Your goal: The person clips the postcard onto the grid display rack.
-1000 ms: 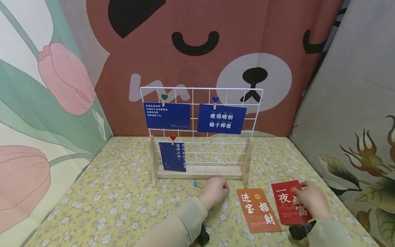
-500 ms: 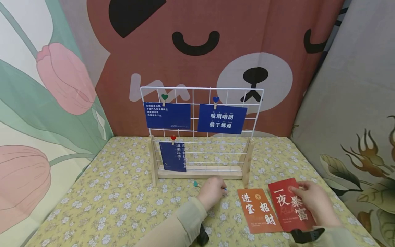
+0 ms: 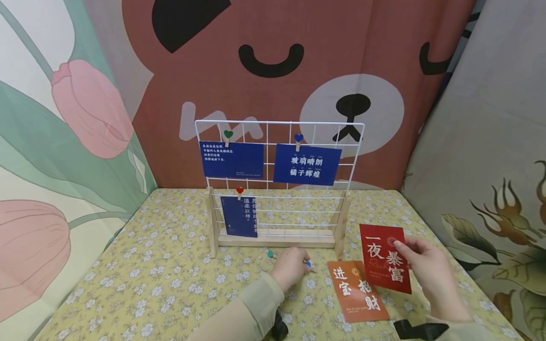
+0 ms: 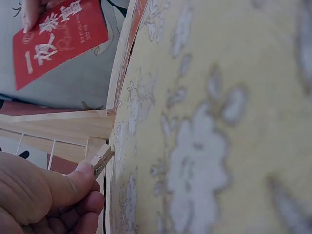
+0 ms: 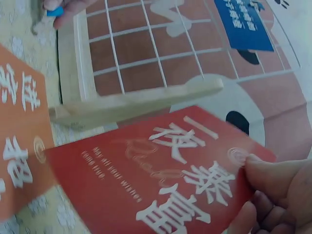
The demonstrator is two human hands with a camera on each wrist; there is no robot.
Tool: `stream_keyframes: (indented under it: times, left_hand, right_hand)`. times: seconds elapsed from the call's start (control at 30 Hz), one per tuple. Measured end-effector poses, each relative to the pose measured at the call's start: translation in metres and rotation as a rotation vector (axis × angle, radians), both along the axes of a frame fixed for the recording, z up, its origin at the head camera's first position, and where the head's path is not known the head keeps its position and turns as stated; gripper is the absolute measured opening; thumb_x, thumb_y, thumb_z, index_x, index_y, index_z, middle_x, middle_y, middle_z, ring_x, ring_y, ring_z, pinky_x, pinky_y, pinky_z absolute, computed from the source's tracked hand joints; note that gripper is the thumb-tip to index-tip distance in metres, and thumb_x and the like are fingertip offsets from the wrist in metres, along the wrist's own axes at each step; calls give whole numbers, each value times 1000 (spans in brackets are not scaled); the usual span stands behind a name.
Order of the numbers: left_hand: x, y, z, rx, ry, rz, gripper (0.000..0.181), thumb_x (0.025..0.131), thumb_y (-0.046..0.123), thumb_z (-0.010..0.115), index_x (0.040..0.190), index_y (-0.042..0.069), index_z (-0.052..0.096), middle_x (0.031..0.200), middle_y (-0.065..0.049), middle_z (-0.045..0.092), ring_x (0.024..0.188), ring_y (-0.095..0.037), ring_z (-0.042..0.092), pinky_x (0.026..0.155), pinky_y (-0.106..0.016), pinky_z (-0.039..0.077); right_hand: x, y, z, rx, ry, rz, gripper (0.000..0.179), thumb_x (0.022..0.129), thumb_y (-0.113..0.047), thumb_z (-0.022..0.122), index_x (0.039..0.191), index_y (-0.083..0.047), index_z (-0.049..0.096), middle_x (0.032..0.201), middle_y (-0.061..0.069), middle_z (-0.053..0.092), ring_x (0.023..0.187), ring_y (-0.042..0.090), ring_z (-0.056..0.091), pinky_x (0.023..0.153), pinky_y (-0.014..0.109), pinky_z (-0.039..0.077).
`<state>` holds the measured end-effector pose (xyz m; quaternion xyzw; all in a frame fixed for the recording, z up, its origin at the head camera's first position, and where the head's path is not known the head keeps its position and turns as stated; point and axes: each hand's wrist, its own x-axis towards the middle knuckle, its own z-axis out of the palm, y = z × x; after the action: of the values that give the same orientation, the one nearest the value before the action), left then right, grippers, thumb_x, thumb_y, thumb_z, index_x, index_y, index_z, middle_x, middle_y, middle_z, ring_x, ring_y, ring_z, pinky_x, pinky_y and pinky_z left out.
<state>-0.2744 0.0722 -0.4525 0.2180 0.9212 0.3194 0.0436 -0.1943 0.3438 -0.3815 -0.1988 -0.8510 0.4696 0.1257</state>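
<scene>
My right hand (image 3: 432, 270) pinches a red card (image 3: 379, 265) with white characters by its right edge, thumb on the printed face. The card is raised and overlaps an orange card (image 3: 354, 303) lying on the table. Held low in front of the rack, my left hand (image 3: 291, 269) pinches a small wooden clothespin (image 4: 101, 158); its blue end (image 5: 55, 11) shows in the right wrist view. Beside that hand lies a teal-topped clothespin (image 3: 270, 254), partly hidden. The white wire grid rack (image 3: 279, 122) stands behind on wooden legs.
Several blue cards hang on the rack: one at upper left (image 3: 243, 163) under a green heart clip (image 3: 228, 134), one at upper right (image 3: 324, 166) under a blue heart clip (image 3: 298, 137), one lower left (image 3: 234, 215) under a red heart clip (image 3: 240, 190). Flowered cloth covers the table (image 3: 141, 284).
My right hand has lifted the red card and brought it left and toward the rack, over part of the orange card. The left hand stays nearly in place, the clothespin's blue end now showing.
</scene>
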Motion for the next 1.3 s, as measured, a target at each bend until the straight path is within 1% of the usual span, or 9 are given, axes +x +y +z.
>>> stream_keyframes:
  times: [0.2, 0.33, 0.47, 0.57, 0.7, 0.9, 1.03, 1.17, 1.3]
  left_hand:
    - [3, -1, -1, 12, -20, 14, 7, 83, 14, 75, 87, 9, 71, 79, 3, 64, 69, -12, 57, 63, -28, 49]
    - [5, -1, -3, 11, -5, 22, 7, 83, 14, 75, 84, 12, 69, 76, 6, 62, 67, -9, 55, 62, -27, 47]
    - [7, -4, 0, 28, -29, 18, 5, 85, 11, 73, 88, 10, 68, 79, 5, 62, 69, -10, 56, 62, -28, 48]
    - [9, -11, 6, 17, -18, 7, 5, 86, 10, 72, 90, 9, 69, 82, 3, 64, 72, -11, 58, 65, -28, 49]
    - [9, -27, 14, 3, 40, -3, 8, 85, 8, 72, 92, 8, 69, 84, 2, 65, 76, -12, 61, 66, -26, 50]
    - [11, -54, 34, 42, 88, -6, 9, 86, 10, 71, 94, 7, 68, 87, 1, 64, 76, -12, 61, 63, -25, 49]
    - [12, -69, 48, 47, 137, -21, 6, 87, 9, 70, 93, 7, 68, 87, 0, 64, 76, -12, 61, 64, -25, 49]
    - [11, -81, 56, 31, 201, -16, 5, 87, 9, 70, 92, 8, 69, 87, -1, 65, 77, -12, 62, 65, -25, 50]
    - [9, -92, 60, 44, 193, 11, 5, 90, 10, 66, 95, 9, 69, 91, 0, 65, 80, -12, 61, 67, -26, 50]
  right_hand:
    - [0, -17, -3, -20, 129, 8, 44, 98, -37, 55, 119, 2, 59, 95, 1, 60, 80, 10, 52, 63, 23, 49]
    - [-2, -26, -6, -13, 152, 19, 41, 100, -35, 51, 118, 1, 58, 98, 5, 58, 82, 12, 50, 66, 23, 48]
    - [-6, -33, -10, -10, 183, 54, 37, 99, -29, 54, 123, -1, 56, 100, 10, 59, 83, 10, 53, 66, 25, 50]
    - [-9, -38, -13, -27, 208, 85, 35, 99, -26, 56, 124, -2, 56, 99, 11, 61, 81, 9, 56, 66, 25, 51]
    - [-11, -44, -17, -15, 217, 118, 36, 100, -31, 51, 122, -3, 58, 102, 11, 63, 82, 7, 56, 68, 23, 50]
    - [-18, -60, -18, -49, 191, 166, 43, 100, -39, 49, 123, -5, 59, 112, 12, 62, 91, 14, 56, 76, 28, 51]
    - [-27, -71, -20, -112, 193, 189, 39, 99, -36, 52, 121, -5, 60, 110, 12, 62, 90, 17, 56, 77, 30, 51]
    - [-38, -80, -22, -118, 217, 212, 33, 99, -30, 54, 118, -3, 62, 105, 12, 62, 87, 17, 56, 75, 30, 52]
    - [-44, -88, -22, -132, 231, 226, 34, 99, -30, 55, 118, -3, 62, 105, 13, 61, 87, 18, 55, 74, 29, 52]
